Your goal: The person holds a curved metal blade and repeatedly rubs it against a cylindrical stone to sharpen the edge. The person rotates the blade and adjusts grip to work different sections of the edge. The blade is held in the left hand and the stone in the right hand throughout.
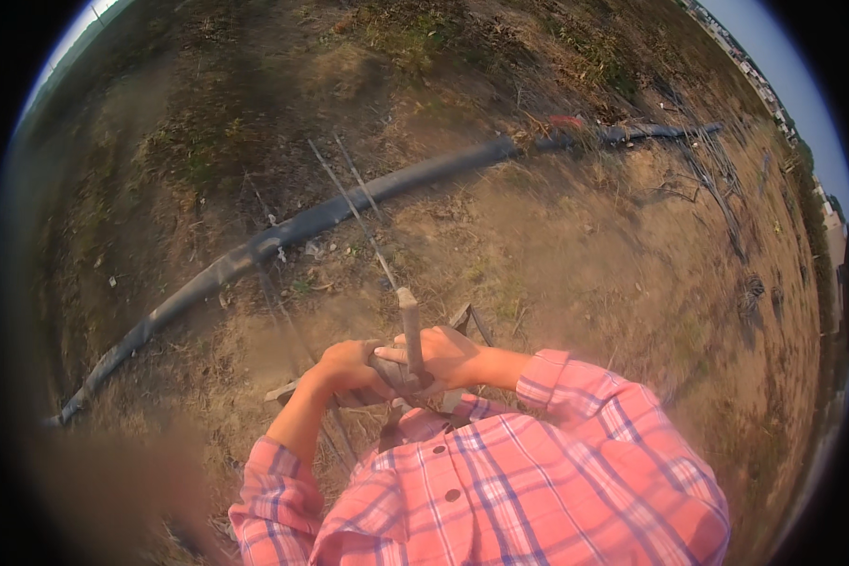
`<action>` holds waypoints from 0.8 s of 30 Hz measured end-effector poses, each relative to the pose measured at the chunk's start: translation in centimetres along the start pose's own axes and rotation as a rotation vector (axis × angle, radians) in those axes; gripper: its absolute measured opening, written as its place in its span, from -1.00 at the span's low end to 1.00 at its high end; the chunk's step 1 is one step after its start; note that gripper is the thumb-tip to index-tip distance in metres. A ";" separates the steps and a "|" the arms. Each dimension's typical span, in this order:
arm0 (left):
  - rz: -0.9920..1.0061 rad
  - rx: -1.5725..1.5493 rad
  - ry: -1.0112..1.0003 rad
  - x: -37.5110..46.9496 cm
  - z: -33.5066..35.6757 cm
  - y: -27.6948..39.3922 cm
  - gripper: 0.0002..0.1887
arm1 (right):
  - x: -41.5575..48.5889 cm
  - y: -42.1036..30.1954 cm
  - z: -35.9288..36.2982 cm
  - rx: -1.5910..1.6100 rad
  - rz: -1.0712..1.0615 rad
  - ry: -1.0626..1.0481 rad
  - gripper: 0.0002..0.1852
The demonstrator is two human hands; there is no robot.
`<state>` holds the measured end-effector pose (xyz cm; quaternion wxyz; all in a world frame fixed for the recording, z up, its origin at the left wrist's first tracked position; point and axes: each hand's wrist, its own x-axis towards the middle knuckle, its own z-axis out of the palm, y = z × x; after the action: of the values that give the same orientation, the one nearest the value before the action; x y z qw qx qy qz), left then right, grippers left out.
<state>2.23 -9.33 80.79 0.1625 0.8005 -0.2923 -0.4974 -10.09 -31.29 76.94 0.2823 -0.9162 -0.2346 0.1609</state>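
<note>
My left hand (351, 365) curls over the left side of a dusty grey-brown block-like piece (390, 371), close in front of my waist. From the other side my right hand (444, 354) grips the same piece, its fingers pointing towards my left hand. Between the two hands a short round wooden handle (412, 332) stands up, with a pale worn top end. My fingers hide much of the piece, so its full shape cannot be told. Flat wooden ends jut out beyond the hands, one at the left (281, 392) and one at the right (461, 317).
A long grey hose (410, 178) curves across the dry soil ahead of me. Thin sticks (357, 212) cross it. Cut branches (711, 173) lie in a heap at the far right. Low weeds (410, 42) grow beyond the hose. Part of the lower left is blurred.
</note>
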 end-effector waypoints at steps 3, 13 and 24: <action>-0.009 -0.157 -0.055 0.2 -0.4 -0.5 -0.11 | 0.7 0.0 1.2 -0.043 0.086 0.077 0.00; 0.294 0.823 0.735 -0.8 4.2 0.7 0.01 | 1.7 2.2 -2.7 0.974 0.345 -0.101 0.12; 0.023 0.537 0.418 -0.8 4.3 0.1 -0.20 | 3.4 -0.9 -4.6 1.686 0.229 0.211 -0.28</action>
<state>-1.91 -8.80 79.46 0.0078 0.8959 -0.3823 -0.2260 -5.57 -30.93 80.57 0.8715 -0.4283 0.0851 0.2230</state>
